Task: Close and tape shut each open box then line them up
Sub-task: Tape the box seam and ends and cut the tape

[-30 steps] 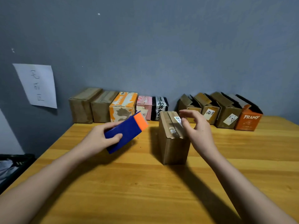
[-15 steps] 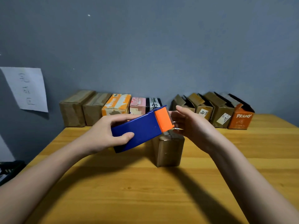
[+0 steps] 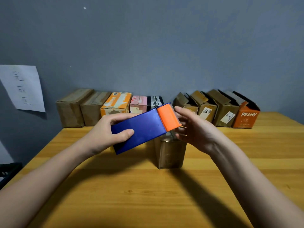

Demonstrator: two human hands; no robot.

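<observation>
So the left hand (image 3: 105, 134) grips the tape dispenser (image 3: 144, 127) above the brown box (image 3: 171, 153) mid-desk; right hand (image 3: 194, 129) reaches loose-fingered for its toothed end. I'd pull tape straight along the seam.

Grey wall (image 3: 148, 46), wooden table (image 3: 139, 195)

— How many boxes do you count from where you sit?

— I make it ten. Five closed boxes (image 3: 105, 108) stand in a row at the far left edge of the tabletop (image 3: 131, 195), four open boxes (image 3: 218, 111) at the far right edge, and one box (image 3: 171, 153) alone at the middle.

— Anything else?

— One tape dispenser (image 3: 144, 127), two hands, a left hand (image 3: 105, 134) and a right hand (image 3: 195, 129), and one sheet of paper (image 3: 23, 88) on the wall.
</observation>
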